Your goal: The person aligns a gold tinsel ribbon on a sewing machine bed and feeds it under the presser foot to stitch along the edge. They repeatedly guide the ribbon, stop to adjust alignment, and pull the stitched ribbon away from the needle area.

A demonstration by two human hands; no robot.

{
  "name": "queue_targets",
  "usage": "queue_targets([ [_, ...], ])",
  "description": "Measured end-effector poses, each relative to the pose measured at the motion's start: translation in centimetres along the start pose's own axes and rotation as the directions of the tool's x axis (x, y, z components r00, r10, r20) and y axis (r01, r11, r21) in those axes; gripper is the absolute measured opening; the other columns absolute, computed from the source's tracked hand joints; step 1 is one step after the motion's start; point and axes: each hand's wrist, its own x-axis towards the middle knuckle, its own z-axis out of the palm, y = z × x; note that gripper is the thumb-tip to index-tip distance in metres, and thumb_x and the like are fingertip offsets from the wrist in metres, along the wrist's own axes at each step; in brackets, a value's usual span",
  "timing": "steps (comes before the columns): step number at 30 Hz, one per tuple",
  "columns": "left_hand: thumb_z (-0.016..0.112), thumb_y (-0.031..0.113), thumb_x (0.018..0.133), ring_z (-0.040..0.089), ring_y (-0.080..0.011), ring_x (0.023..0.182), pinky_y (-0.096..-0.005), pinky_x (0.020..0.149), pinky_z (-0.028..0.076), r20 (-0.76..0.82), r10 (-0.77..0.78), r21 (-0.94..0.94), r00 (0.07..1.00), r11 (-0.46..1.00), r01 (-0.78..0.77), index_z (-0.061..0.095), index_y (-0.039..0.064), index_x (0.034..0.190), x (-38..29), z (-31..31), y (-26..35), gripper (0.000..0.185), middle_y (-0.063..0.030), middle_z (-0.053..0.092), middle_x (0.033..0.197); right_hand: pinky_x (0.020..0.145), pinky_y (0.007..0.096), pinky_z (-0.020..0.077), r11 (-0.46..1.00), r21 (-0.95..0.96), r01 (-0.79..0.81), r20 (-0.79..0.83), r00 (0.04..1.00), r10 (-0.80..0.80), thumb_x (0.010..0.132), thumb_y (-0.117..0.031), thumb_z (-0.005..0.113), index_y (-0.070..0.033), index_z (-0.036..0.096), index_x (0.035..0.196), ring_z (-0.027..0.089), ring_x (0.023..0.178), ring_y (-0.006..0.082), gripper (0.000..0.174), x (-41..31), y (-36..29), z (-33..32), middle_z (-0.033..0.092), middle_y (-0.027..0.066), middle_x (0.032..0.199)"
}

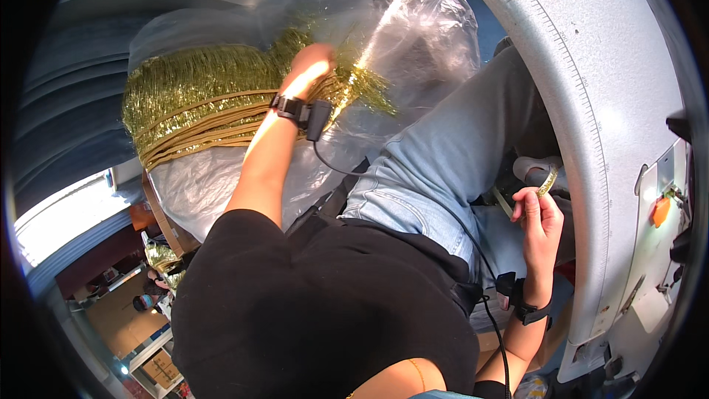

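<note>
My left hand (311, 64) is over a folded stack of gold tinsel fringe (194, 77), near its right end. Motion blurs it, and its fingers are hidden, so I cannot tell whether they grip the fringe. Brown header bands (213, 127) run along the stack's lower side. Under and around the fringe is a large clear plastic bag (426, 39). Between thumb and fingers, my right hand (538, 213) pinches a narrow gold glittery strip (548, 182), which curves up from the fingertips beside the sewing machine table.
The pale sewing machine table (626, 66) with a printed ruler scale curves along my right. A black cable (443, 208) crosses my jeans from the left wrist device (318, 119). Beneath the bag's left side shows a cardboard box (166, 216). Another person (145, 302) is at lower left.
</note>
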Motion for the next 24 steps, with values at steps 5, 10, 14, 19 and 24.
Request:
queue_targets([
  [5, 0.068, 0.016, 0.075, 0.061, -0.0372, 0.094, -0.0433, 0.084, 0.05, -0.188, -0.183, 0.125, 0.965, 0.97, 0.208, 0.064, 0.004, 0.094, -1.0, 6.9, -8.6, 0.023, -0.018, 0.064, 0.097, 0.048, 0.0169, 0.0278, 0.994, 0.045, -0.099, -0.01, 0.995, 0.099, 0.099, -0.019, 0.05, -0.003, 0.063, 0.091, 0.042, 0.055, 0.0003, 0.022, -0.2, 0.4, -0.9, 0.054, -0.0034, 0.067],
  [10, 0.061, 0.017, 0.079, 0.06, -0.0368, 0.087, -0.045, 0.075, 0.048, -0.203, -0.228, -0.045, 0.952, 0.974, 0.223, 0.062, 0.005, 0.087, -1.0, 7.0, -7.2, 0.014, -0.0163, 0.064, 0.092, 0.049, 0.0168, 0.0289, 0.996, 0.011, -0.093, 0.029, 0.995, 0.093, 0.099, -0.019, 0.05, -0.002, 0.063, 0.091, 0.043, 0.055, 0.0013, 0.022, -0.3, 0.4, -0.8, 0.053, -0.0032, 0.066],
  [14, 0.055, 0.016, 0.082, 0.061, -0.037, 0.082, -0.0454, 0.07, 0.047, -0.345, -0.084, -0.258, 0.935, 0.966, -0.008, 0.058, 0.004, 0.086, -1.5, 3.3, -1.1, 0.013, -0.0178, 0.063, 0.085, 0.052, 0.0175, 0.0366, 0.995, 0.046, -0.09, 0.028, 0.996, 0.089, 0.098, -0.015, 0.049, 0.0, 0.063, 0.09, 0.047, 0.058, 0.0044, 0.022, -0.4, 0.4, -0.3, 0.055, 0.0, 0.069],
  [19, 0.06, 0.016, 0.078, 0.066, -0.0297, 0.073, -0.0382, 0.066, 0.052, -0.434, 0.37, -0.253, 0.821, 0.825, -0.505, 0.061, 0.002, 0.089, -1.2, 0.5, 14.0, 0.018, -0.015, 0.067, 0.08, 0.052, 0.0184, 0.0398, 0.999, -0.022, 0.036, 0.14, 0.99, -0.033, 0.095, -0.006, 0.05, 0.002, 0.064, 0.093, 0.049, 0.057, 0.0049, 0.016, 0.3, 0.4, 1.5, 0.062, 0.0062, 0.096],
  [24, 0.062, 0.018, 0.077, 0.064, -0.023, 0.071, -0.0343, 0.066, 0.05, -0.18, 0.691, -0.363, 0.7, 0.614, -0.7, 0.064, 0.002, 0.092, -1.7, -1.1, 29.3, 0.022, -0.0149, 0.066, 0.079, 0.053, 0.0186, 0.0401, 0.993, 0.118, 0.024, 0.123, 0.992, -0.039, 0.096, -0.011, 0.05, 0.0, 0.066, 0.101, 0.049, 0.058, 0.0043, 0.02, 1.8, 1.2, 3.1, 0.058, 0.0089, 0.116],
])
